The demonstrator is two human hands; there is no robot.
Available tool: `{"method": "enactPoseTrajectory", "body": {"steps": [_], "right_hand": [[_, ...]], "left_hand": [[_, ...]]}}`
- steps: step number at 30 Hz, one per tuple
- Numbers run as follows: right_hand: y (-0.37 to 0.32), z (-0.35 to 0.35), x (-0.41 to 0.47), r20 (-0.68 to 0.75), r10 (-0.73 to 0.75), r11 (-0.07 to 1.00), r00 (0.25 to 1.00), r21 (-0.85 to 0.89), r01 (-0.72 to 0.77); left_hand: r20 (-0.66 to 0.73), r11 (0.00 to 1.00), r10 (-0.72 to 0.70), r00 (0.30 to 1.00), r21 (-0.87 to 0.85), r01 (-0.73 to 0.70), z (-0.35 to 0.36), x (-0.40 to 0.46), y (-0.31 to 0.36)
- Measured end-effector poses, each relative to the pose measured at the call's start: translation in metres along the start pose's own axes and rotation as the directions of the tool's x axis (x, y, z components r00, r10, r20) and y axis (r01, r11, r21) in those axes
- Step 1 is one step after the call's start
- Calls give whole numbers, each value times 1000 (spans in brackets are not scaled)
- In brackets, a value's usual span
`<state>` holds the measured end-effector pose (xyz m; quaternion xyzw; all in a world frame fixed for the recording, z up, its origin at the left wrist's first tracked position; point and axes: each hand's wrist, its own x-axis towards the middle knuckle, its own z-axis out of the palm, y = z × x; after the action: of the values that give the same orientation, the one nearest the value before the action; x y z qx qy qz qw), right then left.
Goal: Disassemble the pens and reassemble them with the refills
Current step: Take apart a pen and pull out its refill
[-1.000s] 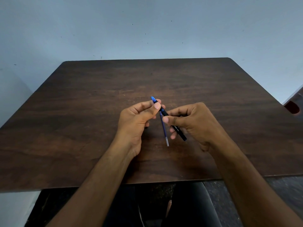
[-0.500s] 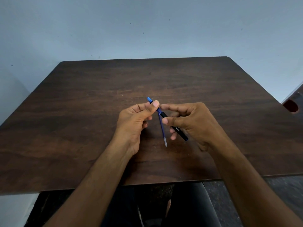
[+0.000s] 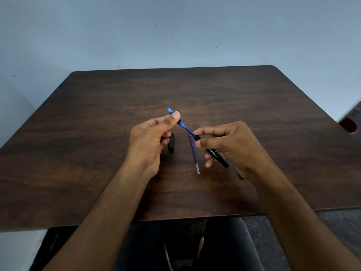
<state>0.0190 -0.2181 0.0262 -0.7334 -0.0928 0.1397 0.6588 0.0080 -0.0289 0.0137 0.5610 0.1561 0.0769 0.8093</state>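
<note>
Between my two hands, just above the dark wood-grain table [image 3: 254,106], the pen comes apart in a slanted line. My left hand [image 3: 150,139] pinches the blue grip section [image 3: 176,119] between thumb and forefinger; it is translucent, ribbed plastic, narrowing to a point that pokes out past my thumbnail, up and away from me. From its other end a thin blue refill [image 3: 189,131] runs bare across the gap, down toward my right hand [image 3: 230,145], and enters the open mouth of the black barrel [image 3: 214,153]. That barrel is a smooth matte tube with small pale lettering along its side, and my right thumb and curled fingers grip it near the mouth while its far end sticks out below my fingers, pointing back toward my wrist side. A second refill [image 3: 194,153] lies just to the left of my right hand, a slim straight rod, blue along most of its length and clear to pale at the end nearest me; whether it rests flat on the table or hangs from my fingers I cannot tell. Just beside my left hand's curled lower fingers, on the side toward my right hand, a short black cap [image 3: 171,142] lies on the wood, blunt and cylindrical, partly hidden behind my knuckles.
</note>
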Motion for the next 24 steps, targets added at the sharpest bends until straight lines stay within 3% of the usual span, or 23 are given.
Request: {"method": "enactPoseTrajectory", "body": {"steps": [4, 8, 10, 12, 15, 18, 24], "right_hand": [[-1, 0, -2, 14, -9, 1000, 1000, 13, 8], [1, -3, -2, 2, -3, 1000, 1000, -3, 3], [2, -3, -2, -14, 6, 1000, 1000, 3, -6], [3, -3, -2, -34, 11, 1000, 999, 12, -11], [3, -2, 0, -52, 24, 999, 998, 33, -22], [5, -1, 1, -49, 32, 999, 998, 45, -30], [7, 1, 3, -52, 27, 999, 998, 23, -25]], "left_hand": [[11, 999, 1, 1000, -44, 0, -6, 4, 7], [-45, 999, 27, 999, 26, -25, -13, 4, 12], [-81, 993, 50, 995, 113, -40, -15, 3, 14], [-96, 949, 87, 992, 311, -54, -19, 1, 16], [-33, 773, 78, 996, 633, -40, -21, -4, 20], [-35, 516, 37, 999, 856, 11, -16, -8, 21], [-65, 235, -65, 996, 969, 79, 0, -11, 19]]}}
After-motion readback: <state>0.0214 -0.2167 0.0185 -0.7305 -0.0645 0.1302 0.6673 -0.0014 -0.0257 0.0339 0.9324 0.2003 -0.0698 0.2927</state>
